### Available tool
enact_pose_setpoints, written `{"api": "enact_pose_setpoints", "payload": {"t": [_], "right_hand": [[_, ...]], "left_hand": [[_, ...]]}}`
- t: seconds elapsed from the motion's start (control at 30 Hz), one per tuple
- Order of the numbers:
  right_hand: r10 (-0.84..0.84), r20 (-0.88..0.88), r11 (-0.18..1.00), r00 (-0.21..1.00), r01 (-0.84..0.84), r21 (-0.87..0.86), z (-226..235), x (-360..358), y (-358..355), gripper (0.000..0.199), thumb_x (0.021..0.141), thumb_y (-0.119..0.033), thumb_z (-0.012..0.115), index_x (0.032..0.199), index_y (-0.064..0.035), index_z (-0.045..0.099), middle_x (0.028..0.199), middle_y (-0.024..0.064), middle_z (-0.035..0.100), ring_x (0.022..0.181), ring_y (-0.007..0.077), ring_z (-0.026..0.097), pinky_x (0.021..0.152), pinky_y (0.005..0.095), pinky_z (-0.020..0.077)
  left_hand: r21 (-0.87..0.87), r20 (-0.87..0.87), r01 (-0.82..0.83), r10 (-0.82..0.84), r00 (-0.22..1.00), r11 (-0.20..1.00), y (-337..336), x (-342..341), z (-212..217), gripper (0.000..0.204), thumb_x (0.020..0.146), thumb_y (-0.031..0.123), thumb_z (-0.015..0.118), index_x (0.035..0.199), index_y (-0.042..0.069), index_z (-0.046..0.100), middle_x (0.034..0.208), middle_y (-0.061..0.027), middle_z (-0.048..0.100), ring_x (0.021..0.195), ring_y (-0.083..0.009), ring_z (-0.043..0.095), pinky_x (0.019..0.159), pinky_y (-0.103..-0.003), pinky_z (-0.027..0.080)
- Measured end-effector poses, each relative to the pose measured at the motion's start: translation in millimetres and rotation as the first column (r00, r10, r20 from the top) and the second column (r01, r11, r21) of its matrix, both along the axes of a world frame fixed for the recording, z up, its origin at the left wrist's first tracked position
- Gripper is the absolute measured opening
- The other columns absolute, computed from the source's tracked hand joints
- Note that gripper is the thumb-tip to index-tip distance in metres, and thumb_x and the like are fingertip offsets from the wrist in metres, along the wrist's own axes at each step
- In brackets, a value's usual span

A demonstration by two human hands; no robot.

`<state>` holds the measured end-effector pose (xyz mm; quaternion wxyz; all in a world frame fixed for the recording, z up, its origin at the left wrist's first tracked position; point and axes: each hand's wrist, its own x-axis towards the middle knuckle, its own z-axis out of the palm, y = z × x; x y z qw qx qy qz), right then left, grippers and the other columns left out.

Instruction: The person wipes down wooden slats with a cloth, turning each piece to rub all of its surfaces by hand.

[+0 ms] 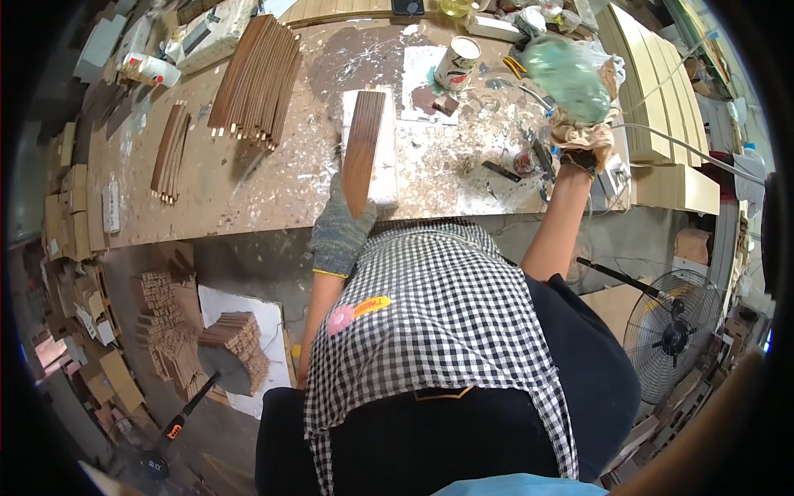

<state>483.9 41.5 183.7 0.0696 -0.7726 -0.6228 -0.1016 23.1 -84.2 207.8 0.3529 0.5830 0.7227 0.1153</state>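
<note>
My left hand [340, 223], in a grey knitted glove, grips the near end of a brown wood-grain slat [365, 149]. The slat points away from me over a white block [385, 174] on the worktable. At the right side of the table, my right hand [579, 157] wears a dark glove and is closed on a crumpled beige cloth [585, 136]. Against the cloth, a green see-through bottle [569, 78] shows smeared by motion; whether my fingers also hold it is hidden.
A stack of brown slats [258, 78] and a smaller bunch [170, 153] lie left on the paint-spattered worktable [273, 194]. A white can [458, 64] stands on a stained sheet. Pale panels [657, 91] lean at right. A hose [695, 149] crosses there; a fan [674, 335] stands below.
</note>
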Motion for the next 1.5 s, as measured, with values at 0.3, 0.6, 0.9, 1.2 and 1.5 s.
{"api": "enact_pose_setpoints", "payload": {"t": [0.3,0.6,0.9,1.2,1.5], "right_hand": [[0.013,0.278,0.967,0.961,-0.082,0.241,-94.9,59.5,17.2,0.046,0.101,-0.04,0.049,0.134,-0.009,0.056,0.127,0.0215,0.064,0.109,0.0319,0.065,0.096,0.0504,0.0496],[0.283,-0.376,0.91,0.882,-0.123,0.397,9.7,-34.2,10.0,0.046,0.087,-0.025,0.08,0.124,-0.0021,0.063,0.107,0.0161,0.07,0.094,0.0236,0.066,0.089,0.038,0.0527],[0.36,-0.803,0.933,0.476,-0.176,0.314,91.9,-198.7,-8.6,0.031,0.09,-0.028,0.077,0.108,-0.007,0.065,0.094,0.0096,0.071,0.081,0.0167,0.069,0.068,0.0305,0.0586],[0.575,-0.153,0.765,0.804,-0.594,-0.249,35.0,-321.3,11.2,0.06,0.098,-0.042,0.055,0.144,-0.0037,0.049,0.146,0.019,0.053,0.129,0.0346,0.054,0.098,0.0503,0.0449],[0.763,-0.123,0.634,0.634,-0.772,-0.044,27.3,-316.7,-32.8,0.061,0.091,-0.036,0.062,0.14,-0.0006,0.054,0.146,0.0205,0.053,0.124,0.0367,0.056,0.091,0.0538,0.0449]], "left_hand": [[0.088,0.005,0.034,-0.035,0.999,0.996,-5.1,-5.4,-16.8,0.089,0.089,0.045,0.07,0.155,0.003,0.029,0.133,-0.0308,0.059,0.12,-0.0434,0.062,0.101,-0.046,0.051],[-0.038,0.037,0.009,-0.007,0.999,0.999,1.3,2.6,8.0,0.098,0.088,0.047,0.074,0.158,0.002,0.023,0.14,-0.0307,0.054,0.125,-0.0427,0.059,0.105,-0.044,0.049],[0.043,-0.008,-0.002,0.002,1.0,0.999,-5.5,-0.9,-17.8,0.099,0.088,0.05,0.072,0.16,0.006,0.019,0.142,-0.0308,0.052,0.126,-0.0424,0.058,0.107,-0.046,0.047],[-0.056,-0.005,-0.009,0.008,1.0,0.998,5.6,8.9,2.4,0.099,0.089,0.05,0.071,0.16,0.005,0.017,0.139,-0.0334,0.052,0.124,-0.0438,0.058,0.104,-0.048,0.049],[-0.09,-0.038,-0.001,-0.002,0.999,0.996,-1.3,9.5,4.8,0.1,0.09,0.05,0.07,0.16,0.005,0.014,0.136,-0.0359,0.053,0.123,-0.0452,0.059,0.1,-0.051,0.05]]}}
